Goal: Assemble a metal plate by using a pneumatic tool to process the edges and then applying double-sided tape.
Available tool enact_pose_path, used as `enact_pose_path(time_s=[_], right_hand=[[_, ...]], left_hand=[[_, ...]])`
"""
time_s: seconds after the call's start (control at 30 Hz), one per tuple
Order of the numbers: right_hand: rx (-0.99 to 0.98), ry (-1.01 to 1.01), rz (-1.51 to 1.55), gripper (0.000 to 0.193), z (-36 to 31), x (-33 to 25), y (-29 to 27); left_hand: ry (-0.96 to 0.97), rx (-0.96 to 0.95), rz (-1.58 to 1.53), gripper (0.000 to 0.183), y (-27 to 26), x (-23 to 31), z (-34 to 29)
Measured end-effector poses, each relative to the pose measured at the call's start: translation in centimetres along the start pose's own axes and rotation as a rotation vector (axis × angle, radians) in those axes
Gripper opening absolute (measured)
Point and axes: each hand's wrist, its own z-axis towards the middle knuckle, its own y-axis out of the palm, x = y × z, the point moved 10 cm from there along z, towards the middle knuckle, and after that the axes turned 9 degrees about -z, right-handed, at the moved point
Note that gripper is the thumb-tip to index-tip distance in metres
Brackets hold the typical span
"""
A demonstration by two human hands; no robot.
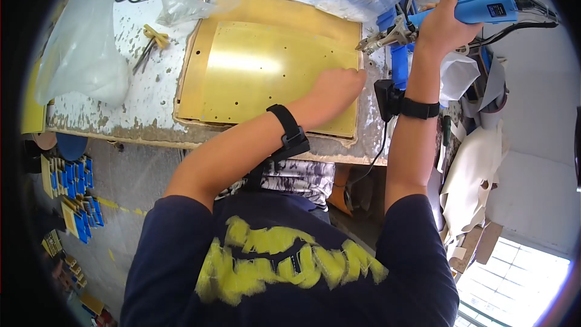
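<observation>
Head view: yellow metal panel [266,72] lies on worn white workbench [145,91].

I see a clear plastic bag [82,48] at the bench's left end, yellow-handled pliers [151,42] beside it, and blue-and-yellow parts [75,191] down on the floor.

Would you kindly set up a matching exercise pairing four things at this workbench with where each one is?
Things:
1. blue power tool
2. yellow metal sheet
3. yellow-handled pliers
4. left hand

Places:
A. left of the sheet, on the bare bench
B. gripped in the right hand
C. pressing on the sheet's right edge
D. flat in the middle of the bench

Pairs: 1-B, 2-D, 3-A, 4-C
</observation>
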Motion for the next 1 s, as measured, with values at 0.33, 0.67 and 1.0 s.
enact_pose_path(time_s=[0.33, 0.67, 1.0], right_hand=[[-0.064, 0.022, -0.075, 0.039, 0.3, 0.2, 1.1], [-0.032, -0.021, 0.047, 0.038, 2.6, -0.2, -0.4], [-0.049, 0.099, 0.088, 0.029, 2.8, -5.7, -1.0]], left_hand=[[-0.517, 0.161, -0.637, 0.026, -4.8, -8.1, 0.3], [-0.597, -0.044, -1.178, 0.015, -1.4, -11.5, 5.2], [-0.512, -0.266, -1.629, 0.023, -1.0, -5.6, 2.9]])
